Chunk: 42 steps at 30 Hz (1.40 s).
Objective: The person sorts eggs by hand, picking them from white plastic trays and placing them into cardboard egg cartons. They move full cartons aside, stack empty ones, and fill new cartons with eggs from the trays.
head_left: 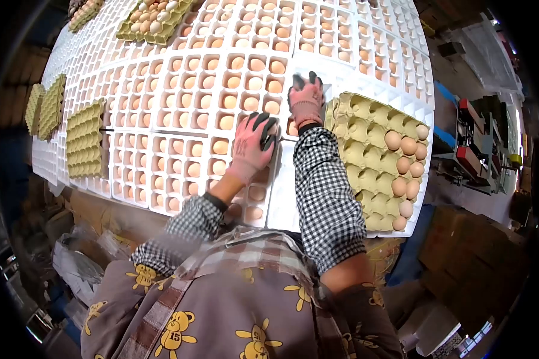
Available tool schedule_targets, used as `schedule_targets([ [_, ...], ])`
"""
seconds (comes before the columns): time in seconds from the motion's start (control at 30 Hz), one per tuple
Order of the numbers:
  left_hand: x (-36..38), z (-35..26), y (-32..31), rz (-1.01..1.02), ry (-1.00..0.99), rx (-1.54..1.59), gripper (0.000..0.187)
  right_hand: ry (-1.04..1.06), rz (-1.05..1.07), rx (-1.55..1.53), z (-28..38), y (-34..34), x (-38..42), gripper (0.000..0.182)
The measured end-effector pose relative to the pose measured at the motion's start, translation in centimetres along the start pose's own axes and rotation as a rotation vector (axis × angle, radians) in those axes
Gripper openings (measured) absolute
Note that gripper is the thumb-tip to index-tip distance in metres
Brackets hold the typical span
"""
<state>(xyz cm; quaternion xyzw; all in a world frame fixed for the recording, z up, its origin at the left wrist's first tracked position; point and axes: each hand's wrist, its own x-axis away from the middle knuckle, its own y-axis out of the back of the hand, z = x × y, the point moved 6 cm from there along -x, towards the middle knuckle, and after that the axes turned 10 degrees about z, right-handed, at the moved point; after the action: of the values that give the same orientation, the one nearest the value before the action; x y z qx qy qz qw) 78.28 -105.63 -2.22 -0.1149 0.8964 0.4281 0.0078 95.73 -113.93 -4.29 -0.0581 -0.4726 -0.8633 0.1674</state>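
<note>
My left hand (253, 146), in a pink glove with dark fingertips, reaches over the right-hand columns of a white foam egg tray (214, 128). Its fingers curve around an egg (273, 128) at one of the cells, partly covering it. My right hand (307, 102), gloved the same way, is just to the right, above the edge of the white foam. Its visible fingers point forward and are apart, and no egg shows in them. A brown egg (291, 127) sits just below its wrist side. Beside my right forearm lies a yellowish pulp egg tray (371, 157) with several eggs (403, 164) along its right side.
White foam trays with brown eggs (188, 81) cover much of the table. Another pulp tray with eggs (153, 21) is at the back, and pulp trays (85, 140) stand at the left. Cardboard boxes (461, 239) are on the right.
</note>
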Motion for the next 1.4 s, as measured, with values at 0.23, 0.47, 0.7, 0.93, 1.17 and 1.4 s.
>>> schedule_targets([
  [0.23,3.2,-4.7,-1.2,0.322,0.331,0.812,0.056,0.571,0.172,-0.529,2.1,15.1,16.2,0.056],
  [0.47,0.0,-11.6,-9.6,0.562,0.427,0.780,0.078,-0.003,0.051,-0.492,-26.2,23.3,13.6,0.050],
  [0.7,-0.3,-10.8,-10.4,0.468,0.496,0.831,0.073,-0.045,0.154,-0.825,-29.0,22.2,13.6,0.055],
  [0.93,-1.3,-9.8,-2.3,0.367,0.340,0.813,0.067,-0.060,0.219,-1.222,-27.5,20.6,17.1,0.059],
  [1.17,2.9,1.5,9.9,0.133,0.423,1.101,0.054,0.269,0.741,-1.658,-18.5,9.3,18.6,0.064],
  [1.4,9.4,12.5,20.1,-0.086,0.464,0.928,0.049,0.594,0.453,-0.620,0.5,-3.8,10.7,0.044],
])
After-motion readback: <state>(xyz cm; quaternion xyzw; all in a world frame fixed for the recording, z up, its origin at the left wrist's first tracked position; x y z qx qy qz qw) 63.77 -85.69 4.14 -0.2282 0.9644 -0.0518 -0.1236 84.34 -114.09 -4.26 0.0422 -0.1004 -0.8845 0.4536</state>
